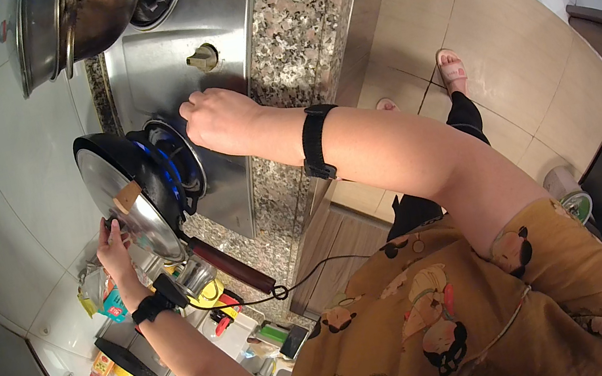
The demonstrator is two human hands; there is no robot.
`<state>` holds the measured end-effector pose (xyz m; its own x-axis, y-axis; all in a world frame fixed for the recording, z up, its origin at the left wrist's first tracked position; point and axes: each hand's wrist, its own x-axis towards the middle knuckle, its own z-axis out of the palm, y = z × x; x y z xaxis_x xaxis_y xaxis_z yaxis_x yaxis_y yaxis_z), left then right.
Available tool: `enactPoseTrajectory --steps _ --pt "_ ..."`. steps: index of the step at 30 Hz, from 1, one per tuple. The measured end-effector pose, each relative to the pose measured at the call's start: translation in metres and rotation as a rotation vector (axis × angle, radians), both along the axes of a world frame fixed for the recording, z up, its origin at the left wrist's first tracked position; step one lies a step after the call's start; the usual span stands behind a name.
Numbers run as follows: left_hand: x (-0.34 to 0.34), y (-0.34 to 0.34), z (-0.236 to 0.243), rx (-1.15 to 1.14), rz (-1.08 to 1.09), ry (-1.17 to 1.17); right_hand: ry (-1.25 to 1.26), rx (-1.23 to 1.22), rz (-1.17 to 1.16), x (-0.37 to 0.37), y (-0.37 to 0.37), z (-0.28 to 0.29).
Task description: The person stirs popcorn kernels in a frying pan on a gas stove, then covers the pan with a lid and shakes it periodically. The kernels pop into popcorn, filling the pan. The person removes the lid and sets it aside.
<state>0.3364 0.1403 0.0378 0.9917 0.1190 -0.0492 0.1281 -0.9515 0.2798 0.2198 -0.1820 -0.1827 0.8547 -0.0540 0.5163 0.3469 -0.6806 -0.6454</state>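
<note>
Fairly bright, warm light prevailed, glaring on the stove top and the metal lid; blue flame glowed beneath the wok. Straight edges bowed toward a black rim, and the small containers at lower left seemed slightly soft.

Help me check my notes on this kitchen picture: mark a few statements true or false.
1. Blue flames burn beneath the wok. True.
2. The wok is white. False: it is black.
3. The left hand is at the lid. True.
4. The lid lies off the wok. False: it is over the wok.
5. The right hand is at the stove, clear of the wok's handle. True.
</note>
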Motion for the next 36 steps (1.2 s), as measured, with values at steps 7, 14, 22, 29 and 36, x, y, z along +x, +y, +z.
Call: enactPoseTrajectory --steps 7,14,22,29,36 --pt "0.015 0.006 -0.001 0.020 -0.021 0.005 -0.008 -0.006 -0.021 -0.003 0.000 0.001" --pt "0.014 0.005 0.000 0.030 -0.032 0.011 0.006 0.006 -0.046 -0.003 0.003 0.001" --pt "0.011 0.001 0.000 0.038 -0.038 0.009 0.064 -0.011 -0.011 -0.004 0.001 0.005" --pt "0.012 0.003 -0.001 0.018 -0.041 0.001 0.081 -0.010 -0.020 -0.005 0.003 0.007" --pt "0.009 -0.003 0.000 0.034 -0.053 0.005 0.073 -0.022 -0.045 -0.005 0.005 0.006"
